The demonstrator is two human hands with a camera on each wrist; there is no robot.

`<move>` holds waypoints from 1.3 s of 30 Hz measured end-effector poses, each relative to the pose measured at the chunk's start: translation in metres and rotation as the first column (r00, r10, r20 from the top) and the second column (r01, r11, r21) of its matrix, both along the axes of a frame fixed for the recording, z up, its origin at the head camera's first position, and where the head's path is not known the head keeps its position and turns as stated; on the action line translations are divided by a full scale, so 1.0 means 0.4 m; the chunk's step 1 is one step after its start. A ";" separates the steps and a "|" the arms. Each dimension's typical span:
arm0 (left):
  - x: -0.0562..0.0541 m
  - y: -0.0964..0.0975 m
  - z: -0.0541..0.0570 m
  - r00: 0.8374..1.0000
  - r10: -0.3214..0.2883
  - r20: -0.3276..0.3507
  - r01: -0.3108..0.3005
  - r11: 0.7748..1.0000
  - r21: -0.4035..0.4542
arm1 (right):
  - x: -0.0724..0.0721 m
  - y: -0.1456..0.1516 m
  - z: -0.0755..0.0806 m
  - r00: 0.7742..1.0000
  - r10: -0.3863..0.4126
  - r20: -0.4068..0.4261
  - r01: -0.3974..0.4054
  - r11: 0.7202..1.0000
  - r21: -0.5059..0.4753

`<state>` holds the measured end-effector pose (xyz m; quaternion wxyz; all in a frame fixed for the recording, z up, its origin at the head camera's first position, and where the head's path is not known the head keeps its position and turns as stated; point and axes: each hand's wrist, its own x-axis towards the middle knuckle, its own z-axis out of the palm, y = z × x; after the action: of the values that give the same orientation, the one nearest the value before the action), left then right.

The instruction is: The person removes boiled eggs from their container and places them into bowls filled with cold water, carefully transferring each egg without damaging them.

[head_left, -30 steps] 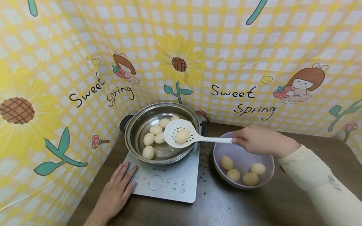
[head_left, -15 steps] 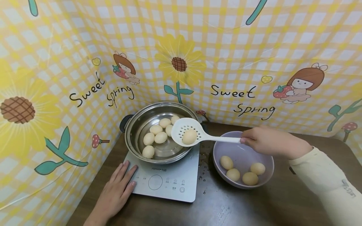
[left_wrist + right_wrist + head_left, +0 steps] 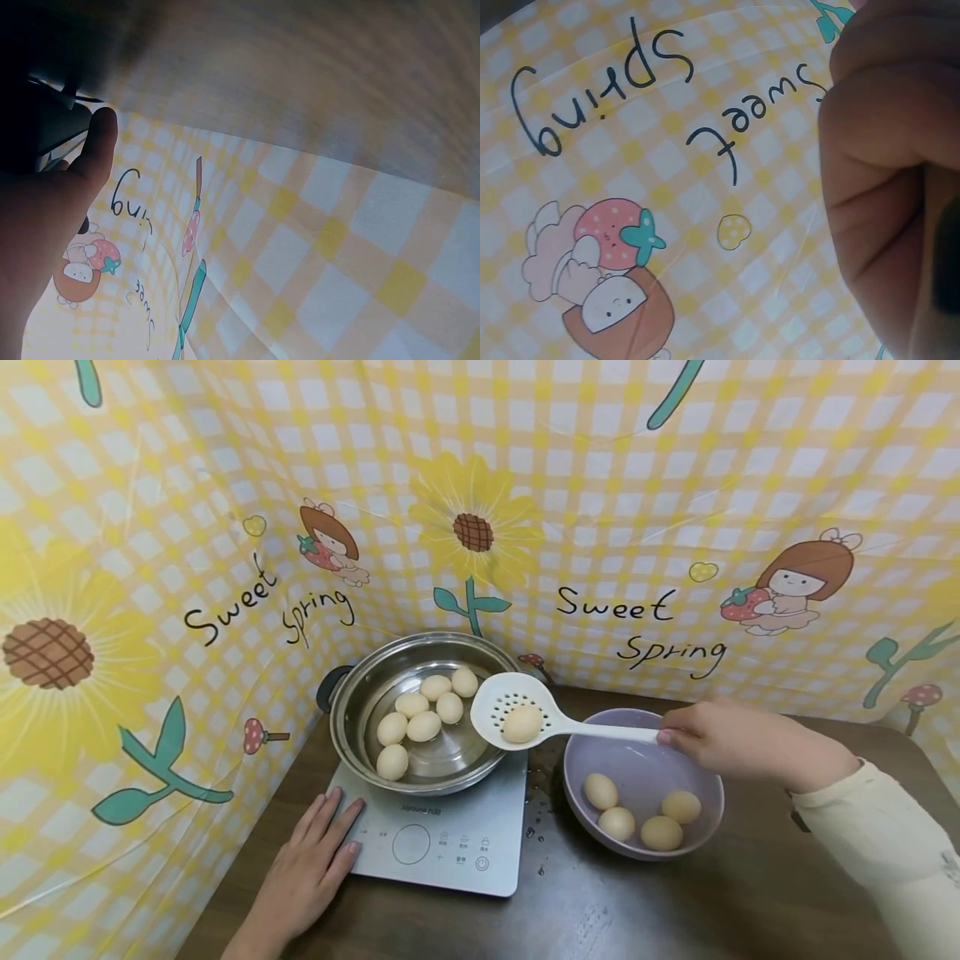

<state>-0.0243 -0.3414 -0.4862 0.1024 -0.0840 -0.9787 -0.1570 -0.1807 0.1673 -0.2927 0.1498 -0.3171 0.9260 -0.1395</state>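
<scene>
My right hand [image 3: 723, 739] grips the handle of a white slotted spoon [image 3: 487, 714], held level. One egg [image 3: 522, 724] lies in its perforated bowl, which overlaps the pot's right rim in the head view. Several more eggs [image 3: 423, 726] sit in water inside the steel pot [image 3: 347, 752]. Under the spoon's handle stands a lilac bowl [image 3: 637, 760] with several eggs [image 3: 662, 832] along its near side. With fingers extended, my left hand [image 3: 307, 864] rests at the left edge of the induction cooker [image 3: 465, 860]. Curled fingers [image 3: 877, 195] fill the right side of the right wrist view.
The pot stands on the cooker, its black handle [image 3: 330, 687] sticking out at the left. Water drops [image 3: 536, 833] lie on the dark wooden table [image 3: 592, 918] between cooker and bowl. A yellow checked cloth [image 3: 600, 518] covers the walls behind and at the left.
The slotted spoon has moved right with the egg in it, from over the pot to its right rim, uncovering eggs in the water. My left hand has stayed in place.
</scene>
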 end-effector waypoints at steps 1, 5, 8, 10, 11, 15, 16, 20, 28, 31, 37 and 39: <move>0.000 0.000 0.000 1.000 0.000 0.002 0.000 1.000 -0.001 | 0.002 0.004 -0.001 1.000 -0.002 -0.006 0.002 1.000 -0.001; 0.000 0.001 0.000 1.000 0.001 0.005 0.000 1.000 -0.001 | 0.010 0.020 -0.006 1.000 -0.010 -0.027 0.010 1.000 -0.006; 0.000 0.000 0.000 1.000 -0.001 0.002 0.001 1.000 -0.002 | 0.014 0.032 -0.005 1.000 -0.021 -0.020 0.020 1.000 -0.007; 0.000 0.000 0.000 1.000 -0.002 -0.001 0.002 1.000 0.000 | 0.017 0.041 -0.003 0.999 -0.028 -0.019 0.028 1.000 -0.001; 0.000 0.000 0.000 1.000 -0.003 -0.003 0.003 1.000 0.000 | 0.018 0.045 -0.003 0.999 -0.030 -0.022 0.030 1.000 -0.001; 0.000 0.001 0.000 1.000 -0.005 -0.006 0.005 1.000 0.007 | 0.023 0.062 -0.006 0.999 -0.040 -0.020 0.039 0.999 -0.010; 0.000 0.001 0.000 1.000 -0.004 -0.004 0.004 1.000 0.007 | 0.023 0.066 -0.008 0.999 -0.045 -0.014 0.045 0.999 -0.013; 0.000 0.002 -0.001 1.000 -0.003 -0.002 0.003 1.000 0.006 | 0.026 0.083 -0.014 0.998 -0.069 0.008 0.069 0.998 -0.011; 0.002 0.003 0.002 1.000 -0.004 0.001 0.004 1.000 0.009 | 0.031 0.108 -0.021 0.997 -0.083 0.003 0.083 0.996 -0.012; 0.002 0.003 0.004 1.000 -0.005 0.007 0.005 1.000 0.014 | 0.035 0.117 -0.024 0.996 -0.090 -0.015 0.090 0.996 -0.006; 0.002 0.003 0.002 1.000 -0.004 0.011 0.004 1.000 0.014 | 0.043 0.135 -0.031 0.994 -0.108 -0.032 0.108 0.994 0.004; 0.002 0.002 0.002 1.000 -0.004 0.012 0.004 1.000 0.013 | 0.045 0.142 -0.035 0.993 -0.109 -0.033 0.109 0.994 0.003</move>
<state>-0.0237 -0.3405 -0.4853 0.0966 -0.0842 -0.9781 -0.1639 -0.1629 0.2241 -0.3068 0.1272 -0.2680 0.9447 -0.1401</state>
